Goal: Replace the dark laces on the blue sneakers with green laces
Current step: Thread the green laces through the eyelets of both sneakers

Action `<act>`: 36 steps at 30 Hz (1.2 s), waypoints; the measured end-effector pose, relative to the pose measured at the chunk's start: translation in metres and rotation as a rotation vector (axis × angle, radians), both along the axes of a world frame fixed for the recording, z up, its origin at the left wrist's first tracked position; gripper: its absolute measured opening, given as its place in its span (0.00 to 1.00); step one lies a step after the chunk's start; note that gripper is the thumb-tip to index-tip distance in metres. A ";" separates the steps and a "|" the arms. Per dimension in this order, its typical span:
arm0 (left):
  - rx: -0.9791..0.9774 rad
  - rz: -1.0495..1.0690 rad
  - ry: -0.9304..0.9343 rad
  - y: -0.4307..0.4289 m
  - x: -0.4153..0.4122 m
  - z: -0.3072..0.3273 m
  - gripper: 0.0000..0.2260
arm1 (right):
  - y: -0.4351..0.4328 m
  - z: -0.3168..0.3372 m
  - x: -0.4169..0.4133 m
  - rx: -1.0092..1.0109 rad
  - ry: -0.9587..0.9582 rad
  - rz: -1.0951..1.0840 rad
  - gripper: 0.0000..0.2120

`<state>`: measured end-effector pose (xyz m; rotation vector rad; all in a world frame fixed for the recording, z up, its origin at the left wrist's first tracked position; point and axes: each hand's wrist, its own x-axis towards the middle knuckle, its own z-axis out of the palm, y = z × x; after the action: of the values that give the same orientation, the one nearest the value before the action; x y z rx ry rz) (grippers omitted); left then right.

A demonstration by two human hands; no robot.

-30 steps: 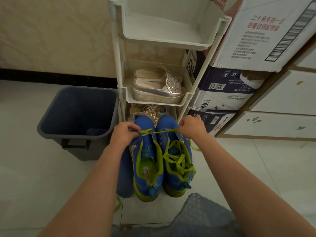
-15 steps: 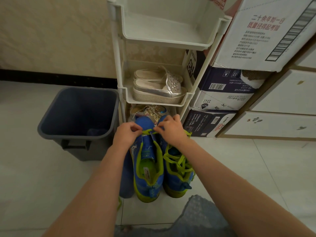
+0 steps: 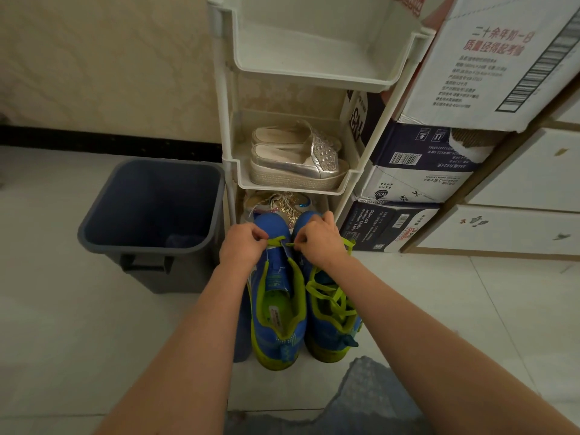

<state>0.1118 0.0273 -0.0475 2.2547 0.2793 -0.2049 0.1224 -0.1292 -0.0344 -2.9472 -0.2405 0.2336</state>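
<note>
Down on the floor (image 3: pixel 94 340) by the white rack (image 3: pixel 226 120), left hand (image 3: pixel 243 246) and right hand (image 3: pixel 320 241) each pinch the green lace (image 3: pixel 276 241) across the unlaced blue sneaker (image 3: pixel 272 279): soft, limp, light stuff, I'd say best gripped near its ends.

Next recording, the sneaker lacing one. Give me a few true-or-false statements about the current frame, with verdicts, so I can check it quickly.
1. The left hand and the right hand both pinch a green lace over the toe end of the left sneaker. True.
2. The right sneaker has no lace in it. False: a green lace criss-crosses its eyelets.
3. The silver shoes lie on the floor beside the bin. False: they sit on the middle shelf of the white rack.
4. The grey bin stands on the floor to the left of the white rack. True.
</note>
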 end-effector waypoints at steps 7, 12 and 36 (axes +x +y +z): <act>0.000 0.068 0.022 0.012 0.003 0.016 0.04 | -0.005 0.048 0.013 0.572 0.195 -0.244 0.15; -0.385 0.063 0.224 0.009 0.000 0.046 0.10 | 0.019 0.050 0.005 0.792 0.498 -0.347 0.16; -0.269 -0.078 0.450 0.017 -0.012 0.037 0.16 | 0.021 0.023 -0.008 0.225 0.129 -0.025 0.07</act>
<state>0.0998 0.0443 -0.0108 1.9343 0.3755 -0.7501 0.1142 -0.1080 -0.0113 -2.6985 -0.1979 0.3661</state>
